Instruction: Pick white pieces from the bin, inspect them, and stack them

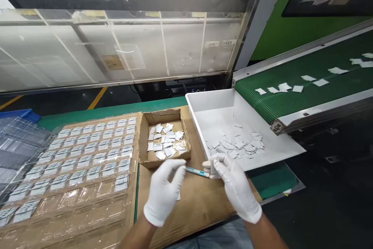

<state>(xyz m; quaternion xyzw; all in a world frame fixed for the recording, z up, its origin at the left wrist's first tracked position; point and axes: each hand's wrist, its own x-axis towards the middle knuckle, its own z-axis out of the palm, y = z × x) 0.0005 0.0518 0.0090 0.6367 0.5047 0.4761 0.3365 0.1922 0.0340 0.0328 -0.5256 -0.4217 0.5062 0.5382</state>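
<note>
My left hand (pixel 166 190), in a white glove, is over the cardboard sheet with thumb and index finger pinched together. Whatever may be between those fingertips is too small to make out. My right hand (pixel 231 183), also gloved, grips a small flat white piece (pixel 214 169) between thumb and fingers. A teal utility knife (pixel 198 171) spans the gap between both hands; it seems to lie on the cardboard. Just beyond my left hand stands an open cardboard box (pixel 142 140) with several loose white pieces (pixel 169 138) inside. Part of another white piece (pixel 178 195) shows beside my left wrist.
At left, a clear plastic tray (pixel 72 198) holds rows of white pieces. A white bin (pixel 210 103) with scattered pieces sits under the end of a green conveyor (pixel 291 70) carrying more pieces. Stacked clear trays (pixel 21 144) stand at far left. A machine's transparent guard (pixel 140 47) rises behind.
</note>
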